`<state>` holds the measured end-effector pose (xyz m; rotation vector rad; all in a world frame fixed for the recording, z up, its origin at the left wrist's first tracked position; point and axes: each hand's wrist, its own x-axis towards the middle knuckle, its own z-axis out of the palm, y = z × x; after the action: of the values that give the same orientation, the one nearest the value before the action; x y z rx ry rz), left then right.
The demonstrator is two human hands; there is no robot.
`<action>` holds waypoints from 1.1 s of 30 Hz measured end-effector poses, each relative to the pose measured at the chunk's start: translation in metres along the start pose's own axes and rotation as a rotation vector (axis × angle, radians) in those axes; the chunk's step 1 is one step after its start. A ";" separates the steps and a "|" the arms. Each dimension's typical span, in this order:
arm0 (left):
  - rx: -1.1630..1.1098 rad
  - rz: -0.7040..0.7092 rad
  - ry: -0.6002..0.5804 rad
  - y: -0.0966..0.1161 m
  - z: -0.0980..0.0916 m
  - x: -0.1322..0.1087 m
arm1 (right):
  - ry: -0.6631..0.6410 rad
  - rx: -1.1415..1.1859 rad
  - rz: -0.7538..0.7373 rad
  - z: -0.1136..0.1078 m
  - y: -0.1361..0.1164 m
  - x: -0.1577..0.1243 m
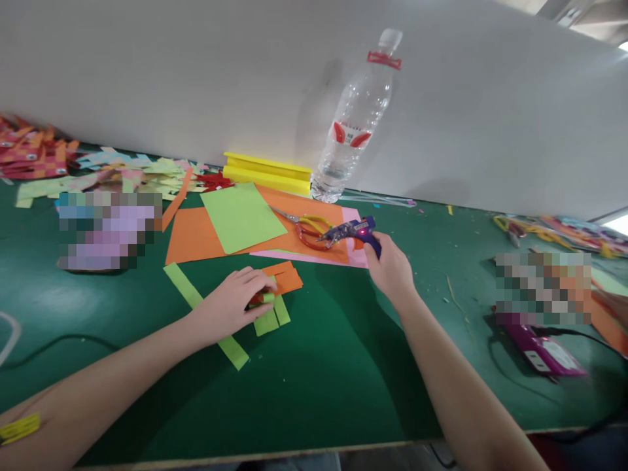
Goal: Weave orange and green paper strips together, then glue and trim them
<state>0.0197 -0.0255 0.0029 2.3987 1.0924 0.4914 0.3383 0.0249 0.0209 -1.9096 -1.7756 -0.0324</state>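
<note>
My left hand is closed on a small folded piece of green and orange paper, above cut green strips and beside orange strips. A long green strip runs beneath my left wrist. In my right hand is the handle of a purple glue gun with a lit red light; its nozzle points left over scissors with red and yellow handles. The scissors rest on orange sheets, next to a green sheet. Some pink paper shows underneath.
Behind the sheets stand a clear bottle and a yellow holder by the grey wall. Paper scraps and woven red-orange pieces lie back left. A magenta power strip with a black cable sits right.
</note>
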 end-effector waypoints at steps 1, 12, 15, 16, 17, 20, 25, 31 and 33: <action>-0.027 -0.009 0.007 -0.002 -0.001 -0.001 | 0.003 0.001 0.003 0.000 0.000 0.000; -0.109 0.018 -0.014 -0.012 -0.011 0.001 | -0.043 0.103 0.098 0.007 0.014 0.004; -0.082 0.039 -0.014 -0.008 -0.010 0.001 | -0.064 0.110 0.107 0.007 0.013 0.004; -0.067 0.049 -0.008 -0.007 -0.009 0.001 | -0.067 0.110 0.109 0.006 0.012 0.004; -0.051 0.054 0.004 -0.006 -0.007 0.000 | -0.067 0.110 0.110 0.006 0.012 0.004; -0.036 0.025 0.047 -0.001 -0.004 -0.001 | -0.060 0.104 0.101 0.005 0.011 0.003; -0.101 -0.085 0.117 0.001 -0.006 0.002 | -0.063 0.036 0.060 0.003 0.006 0.002; -0.118 -0.205 0.144 -0.004 -0.013 0.004 | -0.039 -0.008 -0.120 -0.002 -0.012 -0.008; -0.158 -0.238 0.166 -0.005 -0.015 0.003 | -0.058 -0.034 -0.177 -0.005 -0.020 -0.012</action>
<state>0.0115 -0.0164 0.0132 2.0881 1.3366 0.6753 0.3195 0.0116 0.0284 -1.7879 -1.9912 -0.0714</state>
